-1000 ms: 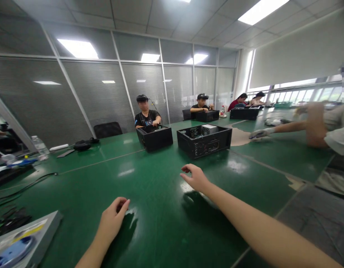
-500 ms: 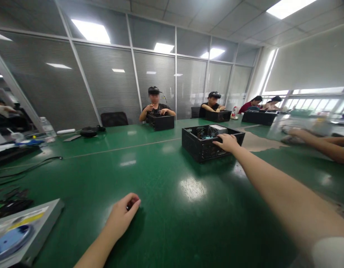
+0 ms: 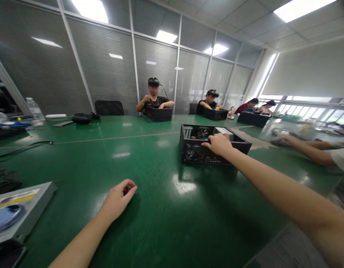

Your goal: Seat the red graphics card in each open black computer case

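A black open-topped computer case lies on the green table, with a fan, cables and a pale-labelled metal part showing inside. My right hand, arm stretched out, grips the case's near top rim with the fingers over the edge. My left hand rests on the table to the front left, well apart from the case. Its fingers are curled in against the thumb, and whatever lies inside them is hidden. To the left of that hand sits a silver optical drive with a blue disc-like item on it.
The green table spreads all around. Black cables, a bottle and a black headset-like object are at the left. Across the table, people work at other black cases. Another person's arms reach in from the right.
The computer case has turned, its near side now facing me more squarely, with my right hand still on its rim. My left hand stays curled on the table. The view has shifted slightly.
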